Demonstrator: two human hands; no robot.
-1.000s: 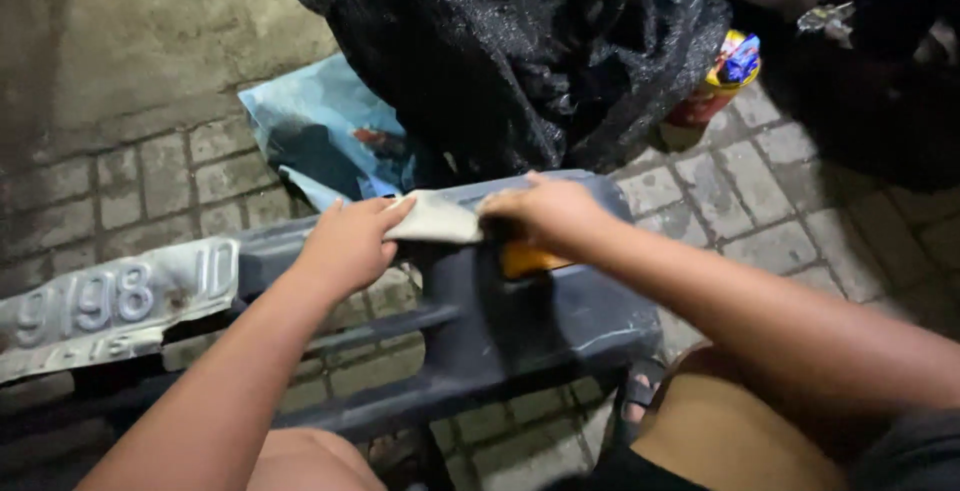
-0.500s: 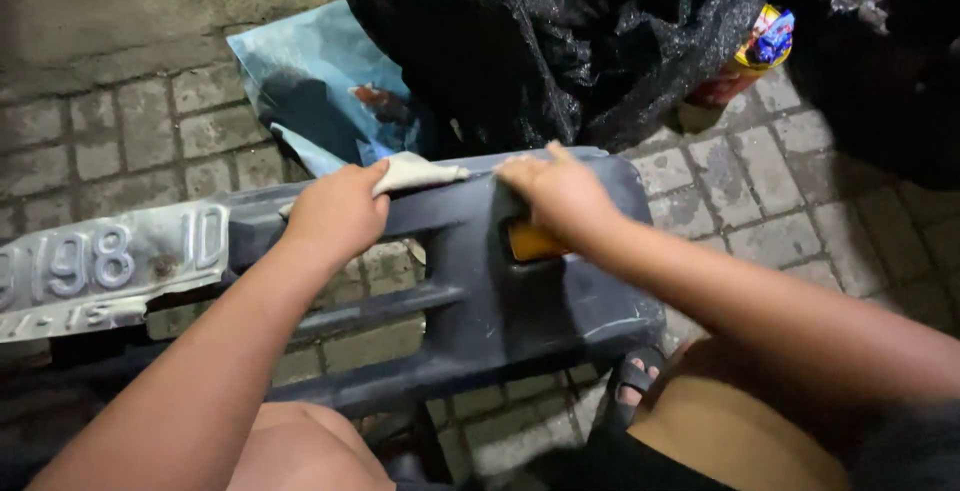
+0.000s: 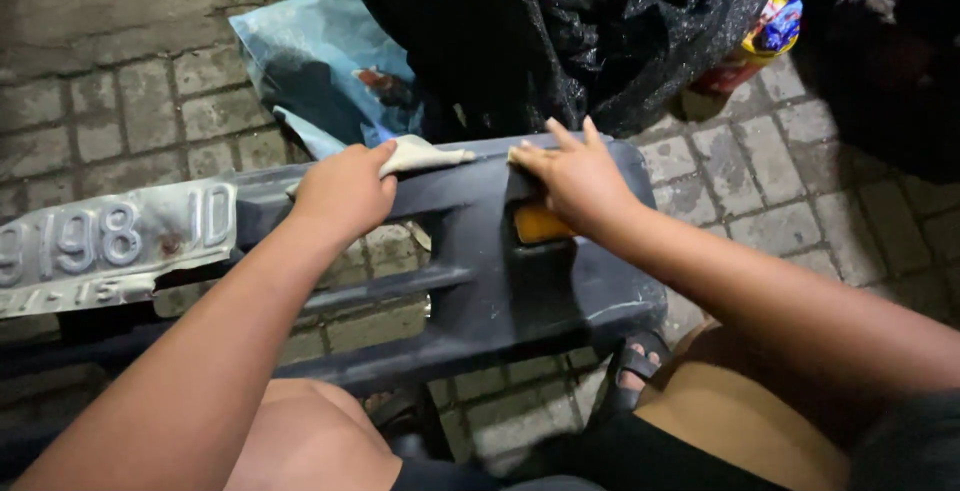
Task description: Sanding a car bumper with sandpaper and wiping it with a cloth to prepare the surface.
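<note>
The left hand (image 3: 345,191) is curled, knuckles up, pressing a pale folded cloth (image 3: 425,156) against the top edge of a dark grey plastic panel (image 3: 480,271); the cloth's free corner sticks out to the right from under the fingers, and whether the thumb pinches it from below cannot be told. The right hand (image 3: 575,176) lies flat and open on the same top edge, fingers together and pointing up and to the left, palm covering the upper part of an orange reflector (image 3: 540,223) set into the panel. The two hands are near each other but apart, with the cloth's tip lying between them, closer to the left hand, which alone has hold of it. The panel's long axis runs left to right across the person's knees, so the cloth sits along that edge and the bare stretch of panel lies to the right of it, toward the right hand. At the panel's left end a bent grey number plate (image 3: 110,246) is fixed. Behind the panel stand a black plastic bag (image 3: 560,31) and a blue sack (image 3: 320,71), all on brick paving (image 3: 790,191). A sandalled foot (image 3: 635,371) shows below.
</note>
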